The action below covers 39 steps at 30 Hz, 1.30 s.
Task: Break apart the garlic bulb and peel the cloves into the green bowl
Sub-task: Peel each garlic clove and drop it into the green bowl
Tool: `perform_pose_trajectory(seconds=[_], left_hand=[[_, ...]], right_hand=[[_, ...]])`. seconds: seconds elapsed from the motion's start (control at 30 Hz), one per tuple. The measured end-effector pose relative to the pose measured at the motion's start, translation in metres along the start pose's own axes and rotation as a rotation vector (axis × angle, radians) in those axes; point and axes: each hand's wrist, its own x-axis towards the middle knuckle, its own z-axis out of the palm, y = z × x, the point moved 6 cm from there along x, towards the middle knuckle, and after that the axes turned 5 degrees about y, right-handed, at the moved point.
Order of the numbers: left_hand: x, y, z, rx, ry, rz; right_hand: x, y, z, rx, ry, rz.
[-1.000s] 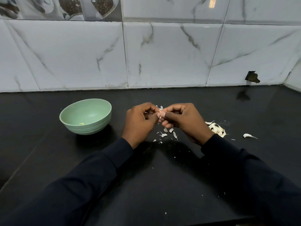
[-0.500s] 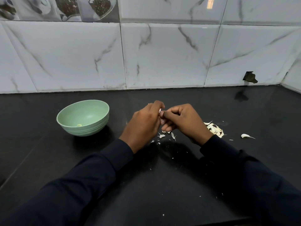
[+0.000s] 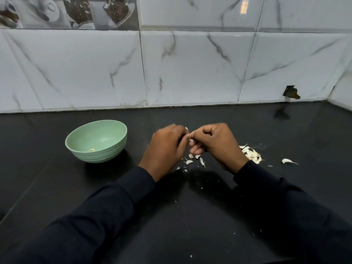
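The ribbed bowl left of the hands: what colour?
The round ribbed bowl is pale mint green; head view.

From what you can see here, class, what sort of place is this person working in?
Probably a home kitchen: black counter backed by marble-look wall tiles, a green bowl, and left hand and right hand pinching a garlic clove.

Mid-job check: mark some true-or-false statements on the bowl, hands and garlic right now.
1. The left hand and right hand both pinch a small garlic clove between them. True.
2. The pale green ribbed bowl sits left of both hands. True.
3. That bowl holds nothing. False: one small yellowish garlic piece lies in it.
4. The pile of white garlic cloves lies left of the bowl. False: it lies right of the right hand.
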Motion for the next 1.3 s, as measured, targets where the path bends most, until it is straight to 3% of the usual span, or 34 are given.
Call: perform_pose_trajectory(seconds=[0.43, 0.6, 0.73, 0.9, 1.3], left_hand=[[-0.003, 0.015, 0.010, 0.010, -0.095, 0.089], [-0.003, 0.011, 0.003, -0.113, -0.032, -0.021], [-0.001, -0.001, 0.001, -0.301, -0.014, -0.227], [-0.001, -0.005, 0.000, -0.284, -0.003, -0.171], [0.001, -0.020, 0.002, -0.594, 0.017, -0.358]], right_hand=[[0.000, 0.004, -0.004, -0.199, 0.032, 0.035], [-0.001, 0.004, -0.004, -0.121, 0.054, 0.041], [-0.002, 0.003, -0.003, 0.006, 0.061, 0.064], [-0.002, 0.000, 0.000, 0.035, 0.025, 0.046], [-0.003, 0.000, 0.002, -0.039, -0.018, 0.013]])
